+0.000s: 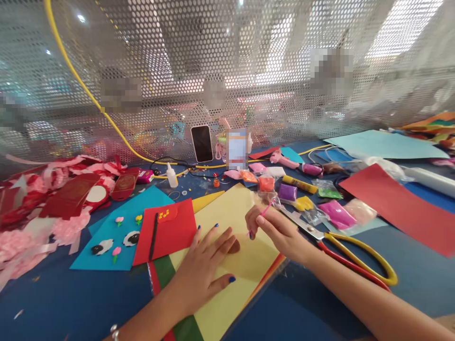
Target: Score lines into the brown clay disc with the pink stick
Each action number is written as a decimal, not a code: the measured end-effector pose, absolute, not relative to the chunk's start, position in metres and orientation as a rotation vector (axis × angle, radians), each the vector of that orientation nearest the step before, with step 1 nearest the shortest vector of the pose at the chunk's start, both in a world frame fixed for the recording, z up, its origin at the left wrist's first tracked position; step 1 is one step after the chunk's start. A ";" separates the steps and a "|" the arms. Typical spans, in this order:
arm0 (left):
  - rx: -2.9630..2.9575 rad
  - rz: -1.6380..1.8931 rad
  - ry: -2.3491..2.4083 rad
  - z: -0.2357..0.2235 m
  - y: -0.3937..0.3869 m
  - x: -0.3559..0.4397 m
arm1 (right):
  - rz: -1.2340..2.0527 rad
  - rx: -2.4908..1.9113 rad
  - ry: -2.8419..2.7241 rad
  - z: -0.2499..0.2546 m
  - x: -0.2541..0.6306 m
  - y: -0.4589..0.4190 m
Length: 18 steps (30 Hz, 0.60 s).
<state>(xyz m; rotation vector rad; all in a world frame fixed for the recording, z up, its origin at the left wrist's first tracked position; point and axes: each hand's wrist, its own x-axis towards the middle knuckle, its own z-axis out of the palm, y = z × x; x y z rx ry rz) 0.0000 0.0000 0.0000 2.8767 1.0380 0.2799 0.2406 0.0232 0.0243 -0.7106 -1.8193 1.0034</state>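
Observation:
My left hand (208, 265) lies with fingers spread on a pale yellow sheet of paper (227, 308). Just past its fingertips is a small brown round patch (235, 246), partly covered by the fingers. A thin pink stick (267, 207) is pinched in my right hand (272, 229), above the right part of the sheet. To the left are a red card (170, 239) with a black strip and small yellow shapes, and a blue card (103, 227) bearing sheep and flower figures. Large scissors (316, 232) with yellow and red handles lie beside my right wrist.
Several packets of coloured clay (287, 192) lie behind my right hand, near a yellow tube (299, 184). A white glue bottle (172, 175) and a phone (202, 143) stand before the perforated metal screen (170, 71). Red paper (401, 203) lies right; red and pink ribbons (71, 227) lie left.

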 end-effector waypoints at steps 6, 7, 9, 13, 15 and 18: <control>2.848 0.187 1.063 0.000 0.001 0.000 | 0.972 -0.712 -1.898 0.026 0.236 0.018; 2.854 0.192 1.060 0.000 0.001 0.000 | 0.958 -0.725 -1.900 0.026 0.237 0.019; 2.872 0.211 1.053 -0.001 0.000 0.000 | 0.947 -0.758 -1.889 0.025 0.238 0.020; 2.903 0.252 1.051 -0.001 0.000 0.001 | 0.925 -0.878 -1.836 0.023 0.239 0.020; 2.907 0.255 1.048 -0.001 0.000 0.001 | 0.881 -0.921 -1.839 0.023 0.239 0.019; 2.915 0.242 1.051 0.000 0.000 0.001 | 0.793 -0.955 -1.833 0.025 0.239 0.021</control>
